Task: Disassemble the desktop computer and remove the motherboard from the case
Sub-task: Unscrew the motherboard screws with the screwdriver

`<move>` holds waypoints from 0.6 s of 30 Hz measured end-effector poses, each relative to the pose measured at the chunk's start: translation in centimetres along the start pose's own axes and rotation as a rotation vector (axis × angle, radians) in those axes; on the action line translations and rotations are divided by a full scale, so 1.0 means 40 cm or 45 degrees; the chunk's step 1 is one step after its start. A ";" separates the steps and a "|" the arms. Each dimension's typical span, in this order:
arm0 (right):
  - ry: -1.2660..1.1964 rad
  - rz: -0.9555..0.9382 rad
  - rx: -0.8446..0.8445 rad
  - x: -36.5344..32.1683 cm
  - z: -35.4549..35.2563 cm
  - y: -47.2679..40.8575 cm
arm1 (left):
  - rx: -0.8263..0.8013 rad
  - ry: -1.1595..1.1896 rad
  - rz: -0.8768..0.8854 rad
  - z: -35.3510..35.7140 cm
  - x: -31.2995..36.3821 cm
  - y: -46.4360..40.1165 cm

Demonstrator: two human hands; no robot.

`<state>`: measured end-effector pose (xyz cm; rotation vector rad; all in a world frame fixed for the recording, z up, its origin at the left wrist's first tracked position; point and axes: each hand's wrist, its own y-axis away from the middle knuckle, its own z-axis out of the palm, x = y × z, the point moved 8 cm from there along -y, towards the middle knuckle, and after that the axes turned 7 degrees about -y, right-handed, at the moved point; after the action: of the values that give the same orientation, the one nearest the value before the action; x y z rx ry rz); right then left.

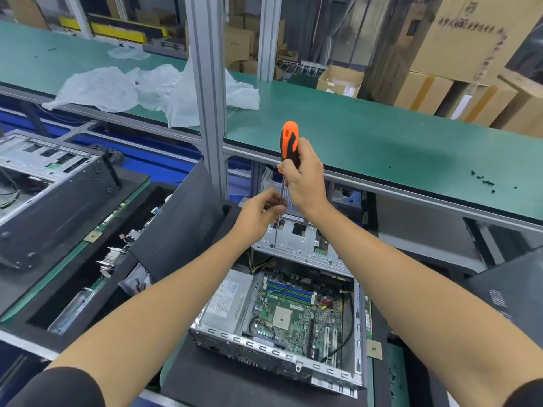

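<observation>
- My right hand (302, 177) gripped the orange-and-black handle of the screwdriver (288, 145), held upright.
- My left hand (260, 214) pinched its thin shaft lower down (fingers curled round it).
- The tip met the metal drive bracket (296, 242) at the far end of the open case (276, 352).
- The motherboard (296, 315) lay inside the case, near me.
</observation>
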<state>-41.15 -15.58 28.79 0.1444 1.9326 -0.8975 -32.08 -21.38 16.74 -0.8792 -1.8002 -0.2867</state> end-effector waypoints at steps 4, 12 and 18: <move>0.021 0.000 -0.003 0.008 0.004 -0.009 | 0.021 0.007 0.010 0.000 0.002 -0.004; 0.031 0.044 -0.119 0.033 0.027 -0.009 | 0.011 -0.048 -0.036 -0.001 -0.019 -0.002; 0.160 0.151 -0.245 0.095 0.041 0.016 | -0.034 -0.048 -0.123 0.038 -0.081 0.018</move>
<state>-41.69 -17.17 24.96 0.2035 2.0914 -0.6337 -32.14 -21.40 13.10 -0.8222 -1.8807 -0.3594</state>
